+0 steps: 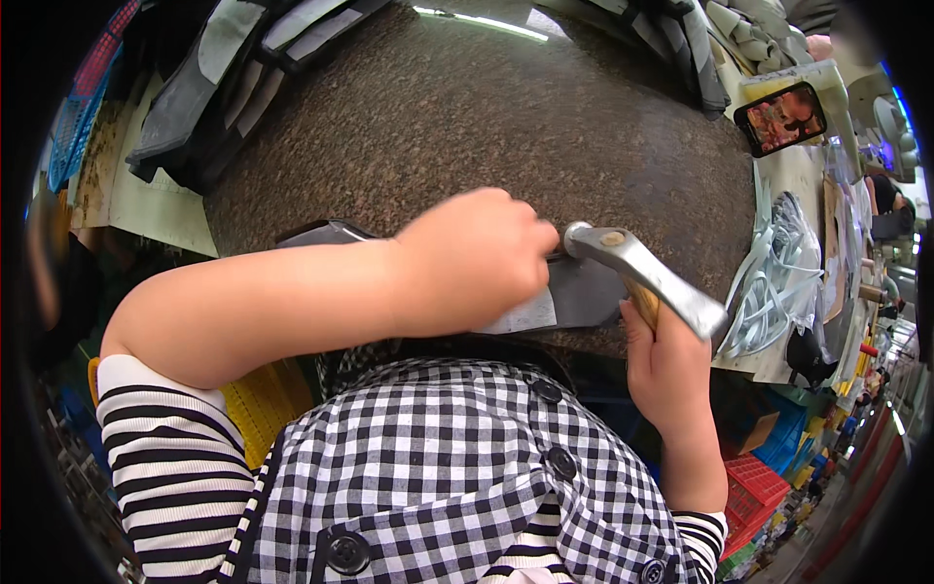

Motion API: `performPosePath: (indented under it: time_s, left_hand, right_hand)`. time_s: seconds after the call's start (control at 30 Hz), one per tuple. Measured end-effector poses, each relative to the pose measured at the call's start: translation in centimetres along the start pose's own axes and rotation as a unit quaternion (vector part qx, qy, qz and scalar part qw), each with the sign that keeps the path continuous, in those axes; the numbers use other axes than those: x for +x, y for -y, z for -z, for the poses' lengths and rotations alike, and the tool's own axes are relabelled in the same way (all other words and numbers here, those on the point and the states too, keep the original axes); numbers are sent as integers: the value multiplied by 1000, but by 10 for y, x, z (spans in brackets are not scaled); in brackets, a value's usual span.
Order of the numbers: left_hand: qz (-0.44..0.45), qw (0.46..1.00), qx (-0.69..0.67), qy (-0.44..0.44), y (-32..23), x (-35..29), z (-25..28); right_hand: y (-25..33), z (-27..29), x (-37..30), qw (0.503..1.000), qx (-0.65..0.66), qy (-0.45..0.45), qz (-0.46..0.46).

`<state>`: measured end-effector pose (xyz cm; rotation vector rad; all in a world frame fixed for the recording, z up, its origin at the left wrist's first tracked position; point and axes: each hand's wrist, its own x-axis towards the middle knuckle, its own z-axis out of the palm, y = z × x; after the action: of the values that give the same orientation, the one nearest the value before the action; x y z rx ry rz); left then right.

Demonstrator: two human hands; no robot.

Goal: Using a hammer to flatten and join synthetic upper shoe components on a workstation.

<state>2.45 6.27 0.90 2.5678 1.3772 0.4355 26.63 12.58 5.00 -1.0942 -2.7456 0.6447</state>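
Note:
My right hand (pixel 669 365) is closed around the wooden handle of a hammer (pixel 650 270). The round face of its metal head lies close to the fingertips of my left hand (pixel 479 261). That hand is curled over a flat black piece of material (pixel 592 295) at the near edge of the table. Its fingers are bent and slightly blurred, and whatever they may grip is hidden. A pale grey patch shows on the black piece below the left hand. Behind my left forearm another dark part (pixel 326 234) sticks out; whether it belongs to the same piece I cannot tell.
The table (pixel 457 127) has a speckled brown, shiny top. Stacks of black and grey pieces (pixel 209 92) lie at the far left, with more (pixel 676 54) at the far right. At the right are a phone (pixel 781 119) and a tangle of pale straps (pixel 775 277).

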Motion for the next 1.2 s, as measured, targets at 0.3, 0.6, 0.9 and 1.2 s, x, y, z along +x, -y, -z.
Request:
performPosePath:
  time_s: [0.3, 0.6, 0.9, 1.2]
  left_hand:
    - [143, 971, -186, -54, 14, -21, -5]
    - [167, 973, -146, -61, 7, -26, 4]
    - [22, 995, -64, -80, -2, -37, -2]
    - [106, 961, -160, -198, -21, -87, 26]
  right_hand:
    - [9, -12, -2, 1000, -1, -5, 8]
    - [22, -18, -5, 999, -14, -9, 31]
    - [25, -15, -3, 999, 7, -34, 42]
    - [29, -28, -9, 1000, 17, 9, 3]
